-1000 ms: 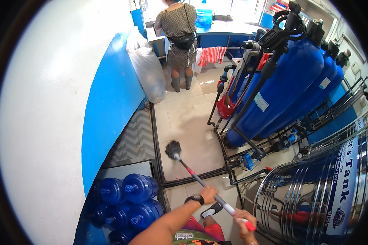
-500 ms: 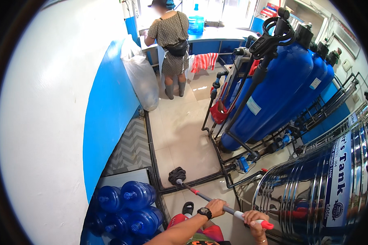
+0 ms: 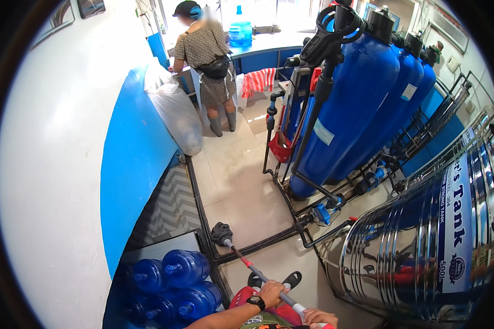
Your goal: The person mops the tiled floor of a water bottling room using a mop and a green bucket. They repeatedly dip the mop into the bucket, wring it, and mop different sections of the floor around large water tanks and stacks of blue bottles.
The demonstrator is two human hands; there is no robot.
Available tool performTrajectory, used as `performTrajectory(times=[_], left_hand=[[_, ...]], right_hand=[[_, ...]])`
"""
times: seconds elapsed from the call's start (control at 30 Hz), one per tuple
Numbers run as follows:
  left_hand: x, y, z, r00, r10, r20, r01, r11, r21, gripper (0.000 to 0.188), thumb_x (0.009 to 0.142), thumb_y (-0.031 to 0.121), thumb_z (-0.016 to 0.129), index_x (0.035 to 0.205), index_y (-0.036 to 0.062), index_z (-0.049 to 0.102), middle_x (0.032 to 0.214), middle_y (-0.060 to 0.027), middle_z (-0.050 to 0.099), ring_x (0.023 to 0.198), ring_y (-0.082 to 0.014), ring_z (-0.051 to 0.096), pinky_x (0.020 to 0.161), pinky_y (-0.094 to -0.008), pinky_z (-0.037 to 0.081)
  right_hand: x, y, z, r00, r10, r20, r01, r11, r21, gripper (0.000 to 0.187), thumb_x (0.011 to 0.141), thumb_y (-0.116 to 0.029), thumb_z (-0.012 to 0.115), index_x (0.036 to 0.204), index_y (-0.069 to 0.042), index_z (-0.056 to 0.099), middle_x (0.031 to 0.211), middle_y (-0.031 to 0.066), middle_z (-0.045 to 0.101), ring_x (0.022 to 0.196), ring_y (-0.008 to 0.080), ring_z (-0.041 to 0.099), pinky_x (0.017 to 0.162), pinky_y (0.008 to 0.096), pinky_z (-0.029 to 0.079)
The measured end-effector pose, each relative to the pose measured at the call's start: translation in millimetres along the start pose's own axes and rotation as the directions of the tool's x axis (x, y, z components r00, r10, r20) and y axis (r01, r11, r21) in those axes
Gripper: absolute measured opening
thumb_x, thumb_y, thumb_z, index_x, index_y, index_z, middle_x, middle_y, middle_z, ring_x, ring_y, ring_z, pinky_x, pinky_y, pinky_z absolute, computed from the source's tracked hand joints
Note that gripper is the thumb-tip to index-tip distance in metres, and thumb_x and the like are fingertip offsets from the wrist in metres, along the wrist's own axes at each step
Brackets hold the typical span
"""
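Note:
A mop stretches from my body out to the floor, with a grey handle [image 3: 295, 305] that has red sections. Its dark grey mop head [image 3: 222, 234] rests on the tiles in the corner of the black floor pipes. My left hand [image 3: 271, 293], with a black watch on the wrist, is closed around the middle of the handle. Closer to me, my right hand [image 3: 319, 317] grips the handle's white and red upper end. Part of that end is cut off by the lower edge of the view.
Blue water jugs [image 3: 186, 265] are stacked at lower left. To the right stand tall blue tanks [image 3: 348, 109], black pipes [image 3: 329, 234] and a shiny steel tank [image 3: 395, 247]. A person [image 3: 206, 60] stands at the far counter beside a bulging white sack [image 3: 175, 112].
The mop head has shifted left, closer to the pipe corner. Both hands have drawn back and left with the handle. A second sandal has come into view, and the whole view has shifted slightly.

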State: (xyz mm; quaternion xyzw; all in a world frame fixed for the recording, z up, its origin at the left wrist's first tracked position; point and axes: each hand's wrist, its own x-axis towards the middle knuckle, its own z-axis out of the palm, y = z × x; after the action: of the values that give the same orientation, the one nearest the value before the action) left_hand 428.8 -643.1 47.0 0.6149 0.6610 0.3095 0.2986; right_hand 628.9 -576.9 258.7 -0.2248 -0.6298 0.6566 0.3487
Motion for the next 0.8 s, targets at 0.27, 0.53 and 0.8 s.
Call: performTrajectory(times=[0.27,0.53,0.8], left_hand=[[21.6,11.8,-28.6,0.997,-0.017,-0.081,0.007,0.993,-0.115,0.036,0.099,0.034,0.065,0.075,0.0075,0.064,0.078,-0.0172,0.066,0.079,-0.0412,0.064,0.076,-0.0518,0.050],[-4.6,-14.2,-56.1,0.979,-0.109,-0.172,0.086,0.986,-0.140,0.037,0.097,0.026,0.069,0.069,0.0042,0.058,0.071,-0.0184,0.060,0.074,-0.0425,0.060,0.070,-0.0526,0.046],[93.5,46.2,19.5,0.913,0.031,-0.406,-0.136,0.963,-0.232,0.036,0.096,0.021,0.071,0.070,0.0057,0.052,0.070,-0.0157,0.053,0.072,-0.0406,0.054,0.077,-0.0504,0.043]], right_hand=[[53.9,-13.7,3.8,0.977,-0.076,0.199,0.070,0.997,0.036,0.023,0.087,-0.009,0.065,0.068,-0.002,0.055,0.070,0.0112,0.061,0.068,0.0278,0.063,0.077,0.0436,0.054],[66.7,3.6,38.9,0.977,-0.009,0.215,0.002,0.999,0.032,0.015,0.084,-0.005,0.064,0.072,0.000,0.057,0.076,0.0113,0.064,0.074,0.0280,0.064,0.081,0.0417,0.055],[66.5,-37.5,-30.6,0.993,-0.050,-0.109,0.048,0.999,-0.022,0.022,0.079,-0.016,0.063,0.066,0.001,0.055,0.068,0.0128,0.060,0.067,0.0254,0.061,0.084,0.0464,0.053]])
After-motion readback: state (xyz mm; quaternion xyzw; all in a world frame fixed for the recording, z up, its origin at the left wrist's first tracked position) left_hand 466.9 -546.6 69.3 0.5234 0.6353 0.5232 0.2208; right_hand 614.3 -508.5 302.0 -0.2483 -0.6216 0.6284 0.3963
